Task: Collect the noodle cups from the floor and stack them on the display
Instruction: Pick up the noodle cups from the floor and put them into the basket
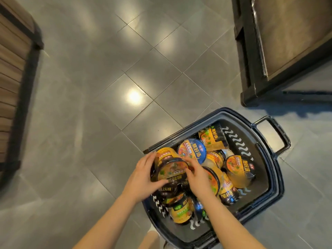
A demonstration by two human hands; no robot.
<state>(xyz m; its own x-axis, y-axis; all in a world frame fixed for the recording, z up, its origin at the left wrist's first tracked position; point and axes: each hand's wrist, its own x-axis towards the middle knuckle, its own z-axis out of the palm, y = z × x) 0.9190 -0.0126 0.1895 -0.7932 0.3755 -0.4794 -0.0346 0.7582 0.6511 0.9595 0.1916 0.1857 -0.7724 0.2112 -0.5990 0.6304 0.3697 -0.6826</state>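
A dark plastic basket [273,166] stands on the floor at the lower right, filled with several yellow-and-black noodle cups. One cup with a dark-rimmed lid [171,172] is held over the basket's left side. My left hand [143,178] grips its left flank, thumb across the lid. My right hand [197,177] holds its right edge with curled fingers. A blue-lidded cup [192,152] lies just behind it, and another yellow cup [239,169] rests at the right.
Grey tiled floor [107,105] spreads across the middle and left. A wooden display with a dark frame [255,51] stands at the upper right. A slatted wooden fixture [16,87] runs along the left edge. The basket's handle [276,133] sticks out to the right.
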